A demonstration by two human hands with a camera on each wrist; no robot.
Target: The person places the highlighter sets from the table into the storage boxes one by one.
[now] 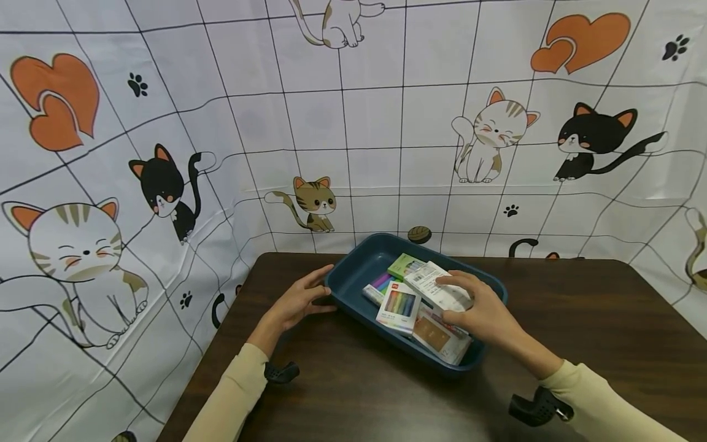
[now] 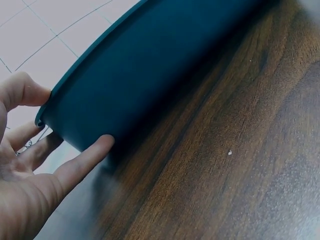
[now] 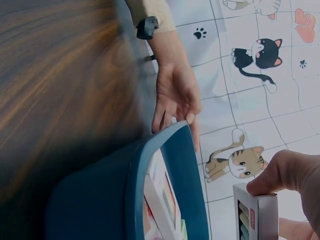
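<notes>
My right hand (image 1: 477,307) holds a small white box of coloured sticks that look like chalk (image 3: 265,212), fingers and thumb on its sides. In the head view this white box (image 1: 433,283) is over the contents of a blue plastic bin (image 1: 359,261), its printed side up. My left hand (image 1: 301,301) touches the bin's left end with spread fingers. One fingertip (image 2: 42,96) is at the rim, another lower on the outer wall. Inside the bin are a white box with coloured sticks pictured (image 1: 399,306), a green box (image 1: 405,265) and a box with a brown window (image 1: 436,334).
The bin stands on a dark wooden table (image 1: 353,393), near its back edge. Purple and blue items (image 1: 382,282) also lie in the bin. Behind the table hangs a white sheet (image 1: 375,123) printed with cats and hearts. Each wrist wears a black device (image 1: 533,408).
</notes>
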